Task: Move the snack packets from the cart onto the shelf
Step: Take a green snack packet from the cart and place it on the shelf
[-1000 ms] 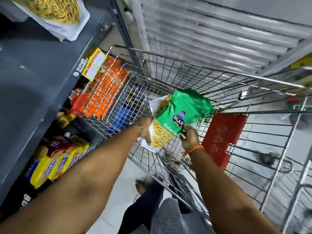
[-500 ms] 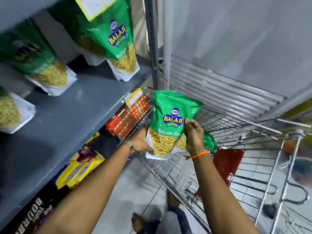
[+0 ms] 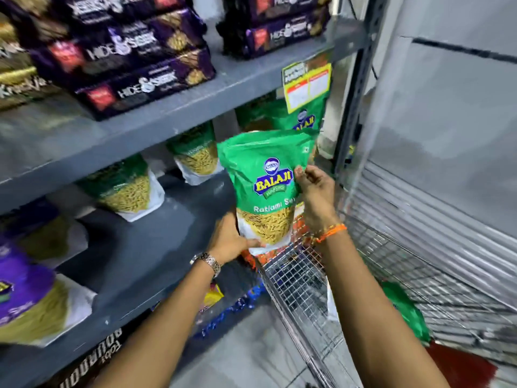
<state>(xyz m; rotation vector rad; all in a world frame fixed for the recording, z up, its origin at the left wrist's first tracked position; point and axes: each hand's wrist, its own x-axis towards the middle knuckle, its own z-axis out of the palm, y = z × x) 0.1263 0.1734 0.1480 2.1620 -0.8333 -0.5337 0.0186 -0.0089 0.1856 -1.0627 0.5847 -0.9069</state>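
Observation:
I hold a green Balaji snack packet (image 3: 263,189) upright in front of the grey shelf (image 3: 156,247). My left hand (image 3: 229,242) grips its bottom left corner. My right hand (image 3: 316,191) pinches its right edge. The packet hangs above the front corner of the wire cart (image 3: 302,278), just off the shelf's right end. Another green packet (image 3: 405,312) lies inside the cart. Similar packets (image 3: 131,189) stand along the back of the same shelf.
Dark biscuit packs (image 3: 134,65) fill the shelf above, with a yellow price tag (image 3: 306,85) hanging from its edge. A grey upright post (image 3: 355,88) bounds the shelf on the right. A purple packet (image 3: 25,292) stands at the left. More packs sit on the lowest shelf.
Both hands have lifted the green packet out of the cart and up to the level of the middle shelf. My view has swung upward from the cart toward the shelves.

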